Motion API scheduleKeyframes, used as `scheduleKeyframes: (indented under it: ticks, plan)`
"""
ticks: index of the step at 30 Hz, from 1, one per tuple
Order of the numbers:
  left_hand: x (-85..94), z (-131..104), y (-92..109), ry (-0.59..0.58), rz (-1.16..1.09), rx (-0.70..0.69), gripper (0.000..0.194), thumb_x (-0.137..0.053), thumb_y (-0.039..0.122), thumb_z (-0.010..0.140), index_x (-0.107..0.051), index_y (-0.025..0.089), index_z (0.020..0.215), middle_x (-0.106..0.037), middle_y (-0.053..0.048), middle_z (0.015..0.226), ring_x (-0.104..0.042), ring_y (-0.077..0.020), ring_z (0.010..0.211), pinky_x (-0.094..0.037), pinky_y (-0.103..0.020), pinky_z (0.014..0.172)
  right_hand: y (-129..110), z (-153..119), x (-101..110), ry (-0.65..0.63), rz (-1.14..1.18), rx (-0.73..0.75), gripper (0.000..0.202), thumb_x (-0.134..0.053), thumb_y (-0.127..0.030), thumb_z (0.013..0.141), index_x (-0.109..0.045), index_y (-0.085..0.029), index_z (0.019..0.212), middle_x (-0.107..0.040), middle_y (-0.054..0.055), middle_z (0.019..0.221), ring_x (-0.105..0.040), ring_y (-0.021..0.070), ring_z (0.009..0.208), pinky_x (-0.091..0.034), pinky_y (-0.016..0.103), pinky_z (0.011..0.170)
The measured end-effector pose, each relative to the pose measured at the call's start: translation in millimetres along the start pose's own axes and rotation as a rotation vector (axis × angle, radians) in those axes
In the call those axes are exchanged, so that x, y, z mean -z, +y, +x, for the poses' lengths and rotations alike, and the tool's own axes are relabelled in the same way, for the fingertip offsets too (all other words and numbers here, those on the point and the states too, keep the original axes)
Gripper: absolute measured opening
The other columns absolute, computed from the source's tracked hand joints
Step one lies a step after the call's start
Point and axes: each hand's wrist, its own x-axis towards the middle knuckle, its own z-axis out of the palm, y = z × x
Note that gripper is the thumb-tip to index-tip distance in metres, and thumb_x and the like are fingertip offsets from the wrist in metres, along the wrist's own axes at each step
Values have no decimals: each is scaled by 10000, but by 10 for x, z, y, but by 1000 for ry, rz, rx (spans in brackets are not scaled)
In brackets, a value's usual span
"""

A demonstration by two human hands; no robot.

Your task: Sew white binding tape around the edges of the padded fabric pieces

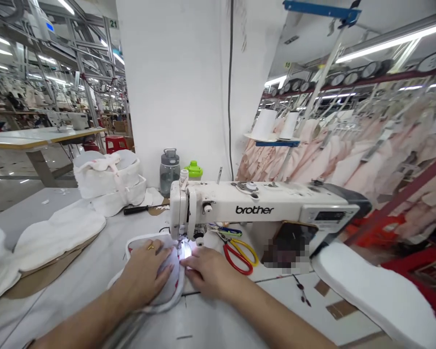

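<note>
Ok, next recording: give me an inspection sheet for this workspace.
Surface: pale table with dark marks and brown patches.
Work things: white-edged fabric piece at the needle of a lit sewing machine.
Clutter: red-and-yellow-handled scissors, black-handled tool, grey bottle, green-lidded container, tied white bundle, loose white pieces.
Hands: left hand spread on the piece; right hand has its fingertips by its edge, grip unclear.
Cables: dark cable down the white wall.
Surroundings: hanging pink garments, red stool.
</note>
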Motion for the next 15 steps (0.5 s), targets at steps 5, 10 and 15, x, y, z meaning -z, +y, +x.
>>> scheduleKeyframes:
  ticks: [5,10,15]
  plan:
    - [110,-381,99,-40,4,-54,402,-491,295,933,-650,246,1299,-679,-120,1279,-634,-334,1102,-505,-533,934,-463,-286,-31,-30,-67,-26,241,-560,-200,909,-683,-156,1112,-686,113,938,-631,270,853,-474,353,699]
    - [-98,-980,295,38,67,-65,707,-663,533,793,-546,221,1417,-575,-184,1432,-601,-406,1230,-534,-570,964,-757,-686,-462,131,-62,-16,332,-637,-220,854,-630,-207,1185,-654,74,883,-601,253,794,-463,343,659]
    - [-170,-1152,402,213,170,-162,803,-713,466,754,-469,134,1443,-610,-196,1384,-646,-339,1204,-615,-395,902,-835,-753,-742,342,-47,-65,370,-676,-241,771,-636,-248,1138,-623,48,829,-560,235,699,-407,324,565]
